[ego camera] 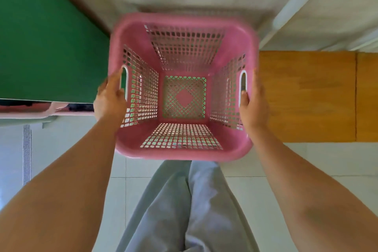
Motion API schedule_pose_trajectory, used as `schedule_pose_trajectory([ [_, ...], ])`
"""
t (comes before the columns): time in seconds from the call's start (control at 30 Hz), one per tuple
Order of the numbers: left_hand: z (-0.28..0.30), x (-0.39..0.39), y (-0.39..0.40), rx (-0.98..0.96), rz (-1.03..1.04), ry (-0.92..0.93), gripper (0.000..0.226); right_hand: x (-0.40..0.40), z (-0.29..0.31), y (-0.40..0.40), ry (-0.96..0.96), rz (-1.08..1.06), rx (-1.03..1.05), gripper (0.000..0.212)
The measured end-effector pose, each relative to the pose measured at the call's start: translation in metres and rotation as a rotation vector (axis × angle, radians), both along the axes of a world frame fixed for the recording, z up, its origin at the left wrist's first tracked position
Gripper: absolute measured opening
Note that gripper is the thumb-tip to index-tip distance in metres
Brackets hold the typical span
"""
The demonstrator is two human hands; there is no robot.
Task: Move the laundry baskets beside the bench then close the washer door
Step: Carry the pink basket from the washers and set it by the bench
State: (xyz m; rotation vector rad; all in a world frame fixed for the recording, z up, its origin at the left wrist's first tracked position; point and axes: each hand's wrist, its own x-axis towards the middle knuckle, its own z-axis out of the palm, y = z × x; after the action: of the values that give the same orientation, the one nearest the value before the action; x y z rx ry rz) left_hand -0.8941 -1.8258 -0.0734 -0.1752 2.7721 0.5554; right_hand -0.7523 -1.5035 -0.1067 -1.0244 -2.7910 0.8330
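We hold the basket [182,88] — pink, empty, lattice walls — between green panel [49,37] and wooden bench [306,96]. Left hand [110,96] and right hand [252,102] curl fingers through white-rimmed side handles.

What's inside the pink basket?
Nothing: the pink basket is empty down to its latticed bottom. Both hands, left and right, grip its side handles, covering parts of the outside.

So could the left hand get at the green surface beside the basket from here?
Probably not right now: the left hand is closed on the handle slot of the pink basket, which the right hand grips too. The green surface lies just beside it, unobstructed, so letting go would free the way.
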Motion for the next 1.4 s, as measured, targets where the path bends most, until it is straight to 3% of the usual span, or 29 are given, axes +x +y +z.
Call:
schedule_pose_trajectory([
  [0.13,-0.021,0.002,-0.002,-0.008,-0.015,-0.035,0.067,-0.001,-0.021,-0.005,-0.047,-0.009,-0.006,0.064],
  [0.27,-0.054,0.006,-0.002,-0.080,-0.107,-0.202,0.091,0.003,-0.038,-0.011,-0.302,0.070,0.042,0.065],
  [0.37,-0.075,0.013,-0.003,-0.114,-0.192,-0.420,0.083,0.014,-0.048,-0.023,-0.467,0.195,0.023,0.061],
  [0.47,-0.076,0.025,0.006,-0.131,-0.234,-0.469,0.072,0.025,-0.046,-0.036,-0.508,0.201,-0.008,0.058],
  [0.93,0.003,0.070,0.027,-0.211,-0.379,-0.312,0.065,0.093,0.044,-0.039,-0.452,0.237,0.042,0.059],
  [1.4,0.102,0.175,0.163,-0.139,-0.906,-0.075,0.051,0.276,0.137,0.033,-0.428,-0.091,0.045,0.054],
])
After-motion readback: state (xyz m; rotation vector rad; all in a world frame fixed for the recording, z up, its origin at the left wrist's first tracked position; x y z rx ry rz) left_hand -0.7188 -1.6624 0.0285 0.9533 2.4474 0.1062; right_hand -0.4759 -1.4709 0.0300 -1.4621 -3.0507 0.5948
